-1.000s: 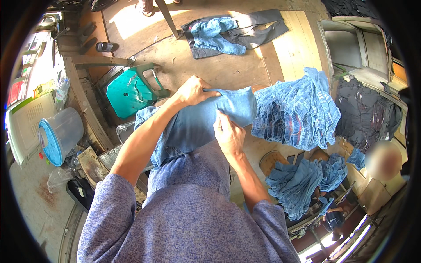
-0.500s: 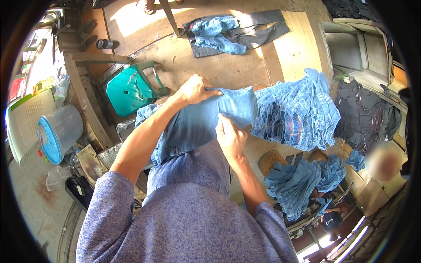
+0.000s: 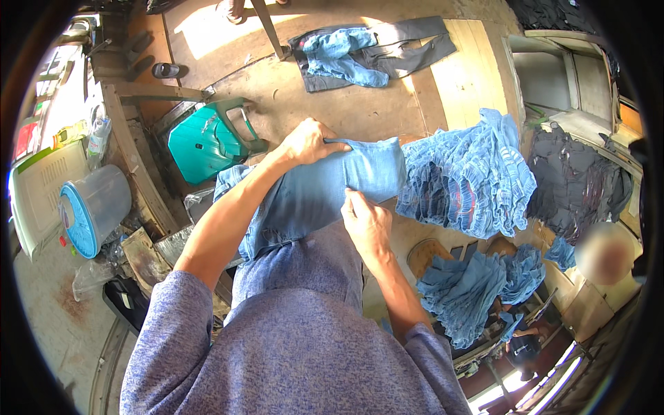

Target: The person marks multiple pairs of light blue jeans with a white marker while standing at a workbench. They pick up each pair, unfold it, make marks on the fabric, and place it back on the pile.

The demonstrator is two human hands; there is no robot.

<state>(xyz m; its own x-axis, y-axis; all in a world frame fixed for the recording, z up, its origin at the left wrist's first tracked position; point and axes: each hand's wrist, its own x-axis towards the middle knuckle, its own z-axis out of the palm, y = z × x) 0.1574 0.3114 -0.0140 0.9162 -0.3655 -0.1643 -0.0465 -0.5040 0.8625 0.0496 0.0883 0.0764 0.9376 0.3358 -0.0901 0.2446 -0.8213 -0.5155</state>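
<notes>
A light blue denim garment lies across my lap, one leg stretched out toward the right. My left hand is closed on its far edge, thumb pressed on top of the cloth. On the near side, my right hand is curled closed, its fingertips at a seam line of the leg. What lies between those fingers is too small to make out. The garment's left end is bunched, partly hidden under my left forearm.
A pile of blue denim sits just right of the leg, and another heap lower right. Dark garments are stacked beyond. A green plastic stool stands left. Dark trousers lie on the far floor; a clear tub stands left.
My right hand has shifted slightly toward me, its fingertips lower along the seam. My left hand and the garment stay where they were.
</notes>
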